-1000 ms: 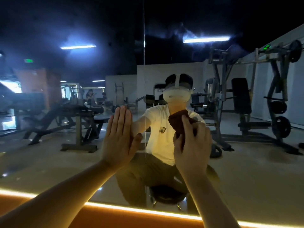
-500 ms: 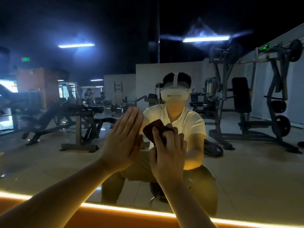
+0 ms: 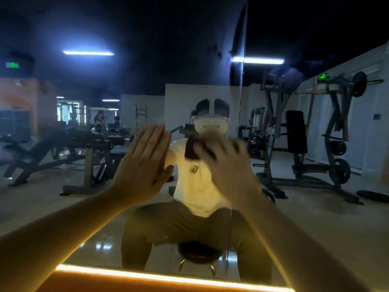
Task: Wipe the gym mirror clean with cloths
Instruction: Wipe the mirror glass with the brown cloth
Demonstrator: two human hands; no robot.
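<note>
The gym mirror (image 3: pixel 63 207) fills the view straight ahead and reflects me seated on a stool. My left hand (image 3: pixel 145 163) lies flat on the glass with its fingers straight and together, pointing up. To its right, my right hand (image 3: pixel 227 167) is blurred with motion and holds a dark brown cloth (image 3: pixel 190 151) against the mirror at chest height of my reflection. Only the cloth's left part shows past the fingers.
A vertical seam (image 3: pixel 242 85) between mirror panels runs just right of my right hand. A lit orange strip (image 3: pixel 160 277) borders the mirror's bottom edge. Benches and weight machines appear only as reflections.
My right hand swept the cloth left towards the left hand, then back to the right and slightly up. The left hand stayed flat on the glass.
</note>
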